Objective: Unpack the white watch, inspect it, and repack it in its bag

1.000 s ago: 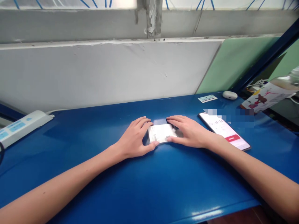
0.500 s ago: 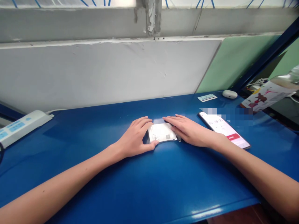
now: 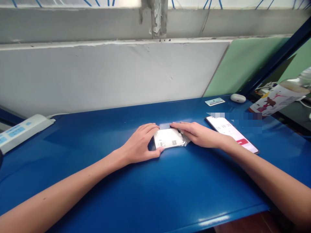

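Note:
A flat white packet [image 3: 168, 138] in a clear plastic sleeve lies on the blue table [image 3: 155, 187]. Small print and a dark square mark show on its face. My left hand [image 3: 143, 142] holds its left end, thumb at the near edge and fingers at the far edge. Stretched out over the packet's far right corner, my right hand [image 3: 194, 133] rests with its fingertips on the clear plastic. Its thumb is mostly hidden. Loose, crinkled plastic shows under the right palm.
Right of my right hand lies a phone [image 3: 233, 134] showing a timer. Behind it are a card [image 3: 215, 102] and a white earbud case [image 3: 238, 98]. A bottle [image 3: 279, 97] stands at the right edge, a power strip [image 3: 24, 131] at the left. A wall [image 3: 109, 74] closes the back.
My right hand has shifted slightly up and right, baring more of the packet's right end and the crinkled plastic. My left hand keeps its hold, almost unmoved.

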Demonstrator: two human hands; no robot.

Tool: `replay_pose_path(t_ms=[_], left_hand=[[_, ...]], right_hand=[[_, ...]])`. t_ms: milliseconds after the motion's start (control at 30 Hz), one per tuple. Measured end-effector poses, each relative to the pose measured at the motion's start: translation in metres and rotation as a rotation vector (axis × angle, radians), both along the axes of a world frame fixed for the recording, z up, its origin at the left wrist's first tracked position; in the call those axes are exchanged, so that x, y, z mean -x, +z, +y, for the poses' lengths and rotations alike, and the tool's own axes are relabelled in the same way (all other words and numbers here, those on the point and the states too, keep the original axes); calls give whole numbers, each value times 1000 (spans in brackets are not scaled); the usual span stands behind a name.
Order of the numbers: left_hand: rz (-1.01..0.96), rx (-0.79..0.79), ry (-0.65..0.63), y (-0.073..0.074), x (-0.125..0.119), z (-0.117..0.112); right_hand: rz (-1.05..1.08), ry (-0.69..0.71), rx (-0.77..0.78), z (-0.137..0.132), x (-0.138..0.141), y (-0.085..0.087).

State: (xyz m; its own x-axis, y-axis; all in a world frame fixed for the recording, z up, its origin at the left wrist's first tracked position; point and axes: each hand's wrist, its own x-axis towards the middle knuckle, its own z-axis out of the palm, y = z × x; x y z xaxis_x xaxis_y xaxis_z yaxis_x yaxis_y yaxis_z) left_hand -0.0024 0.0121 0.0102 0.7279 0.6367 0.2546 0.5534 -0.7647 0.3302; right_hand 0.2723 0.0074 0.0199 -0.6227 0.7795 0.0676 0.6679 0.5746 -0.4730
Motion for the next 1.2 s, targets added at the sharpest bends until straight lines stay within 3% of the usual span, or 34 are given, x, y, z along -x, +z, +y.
replay_pose_path(t_ms=[133, 333, 633, 800, 1200], left_hand=[[14, -35, 16, -1, 0, 0], [44, -91, 102, -1, -2, -3], [49, -77, 89, -1, 0, -2], [77, -75, 68, -3, 2, -1], [98, -24, 49, -4, 0, 0]], right_hand=[[19, 24, -48, 2, -3, 0], [-91, -31, -311, 2, -6, 3], [-98, 54, -259, 0, -7, 8], [-144, 10, -182, 0, -7, 11], [-100, 40, -236, -4, -4, 9]])
